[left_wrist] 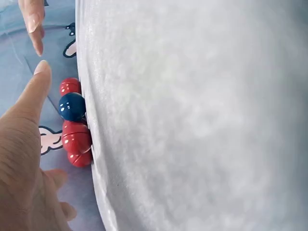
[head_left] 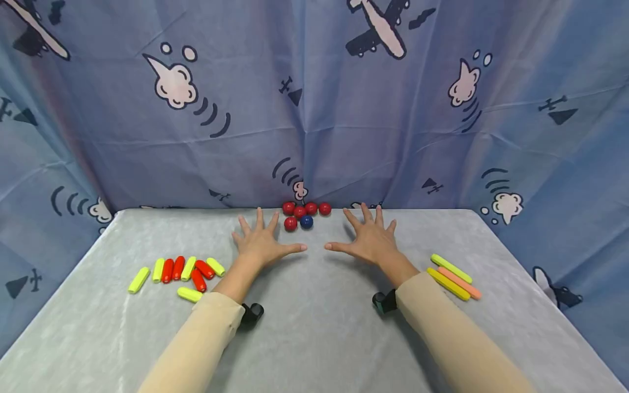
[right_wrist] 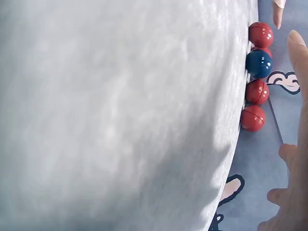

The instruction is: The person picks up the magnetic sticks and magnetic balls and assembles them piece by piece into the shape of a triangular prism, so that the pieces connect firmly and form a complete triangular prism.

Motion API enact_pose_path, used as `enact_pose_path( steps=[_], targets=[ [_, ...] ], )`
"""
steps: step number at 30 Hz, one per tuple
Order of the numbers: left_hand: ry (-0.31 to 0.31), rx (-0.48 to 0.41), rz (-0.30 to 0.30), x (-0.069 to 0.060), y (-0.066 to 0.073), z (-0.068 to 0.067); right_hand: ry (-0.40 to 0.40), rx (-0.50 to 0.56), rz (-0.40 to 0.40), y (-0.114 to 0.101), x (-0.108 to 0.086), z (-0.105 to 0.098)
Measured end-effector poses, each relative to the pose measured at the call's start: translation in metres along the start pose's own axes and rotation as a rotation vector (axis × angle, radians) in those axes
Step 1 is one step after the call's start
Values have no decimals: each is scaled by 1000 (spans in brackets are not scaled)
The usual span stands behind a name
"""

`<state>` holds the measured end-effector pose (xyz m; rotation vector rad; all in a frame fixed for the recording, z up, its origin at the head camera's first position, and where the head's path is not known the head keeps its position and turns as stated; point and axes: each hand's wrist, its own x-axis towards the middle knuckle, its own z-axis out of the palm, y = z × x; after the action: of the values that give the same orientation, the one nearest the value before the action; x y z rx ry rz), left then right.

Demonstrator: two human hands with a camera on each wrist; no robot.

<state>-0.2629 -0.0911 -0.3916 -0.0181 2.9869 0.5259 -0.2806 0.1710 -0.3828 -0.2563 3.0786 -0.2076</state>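
Observation:
Both hands are held over the table with fingers spread and nothing in them. In the head view the left hand [head_left: 260, 244] is just left of a cluster of red balls [head_left: 290, 224] and one blue ball [head_left: 307, 221] near the far edge. The right hand [head_left: 372, 240] hovers to the right of that cluster, its thumb pointing at the left thumb across a gap. The left wrist view shows the left hand [left_wrist: 26, 154] beside the blue ball [left_wrist: 72, 107]; the right wrist view shows the right hand [right_wrist: 296, 144] near the red balls [right_wrist: 253, 118].
Several short red [head_left: 179, 268] and yellow-green pieces [head_left: 140, 279] lie on the grey table [head_left: 314, 338] at left. Three longer sticks, yellow-green [head_left: 451, 268], orange [head_left: 459, 282] and yellow [head_left: 448, 284], lie at right, near the right forearm. A blue patterned curtain [head_left: 255, 109] hangs behind.

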Motion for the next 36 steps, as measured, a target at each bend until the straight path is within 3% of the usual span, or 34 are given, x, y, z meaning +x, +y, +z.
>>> enact_pose_path(
  steps=[5, 10, 15, 19, 24, 30, 33, 36],
  targets=[
    [13, -45, 8, -3, -5, -8, 21, 80, -49, -5, -5, 1],
    [-29, -58, 75, -22, -18, -27, -4, 277, -141, -16, -11, 1],
    [-94, -38, 165, -46, -48, -52, -34, 476, -236, -29, -10, 1],
    [-139, -15, 208, -56, -75, -64, 31, 544, -292, -40, -2, 5],
    [-175, 1, 233, -56, -93, -65, 111, 667, -279, -52, 11, 17],
    [-207, -6, 239, -53, -102, -63, 144, 803, -261, -61, 24, 36],
    [-205, -23, 236, -51, -106, -63, 173, 823, -265, -62, 28, 45],
    [-193, -36, 203, -50, -111, -65, 188, 767, -303, -65, 33, 52]
  ],
)
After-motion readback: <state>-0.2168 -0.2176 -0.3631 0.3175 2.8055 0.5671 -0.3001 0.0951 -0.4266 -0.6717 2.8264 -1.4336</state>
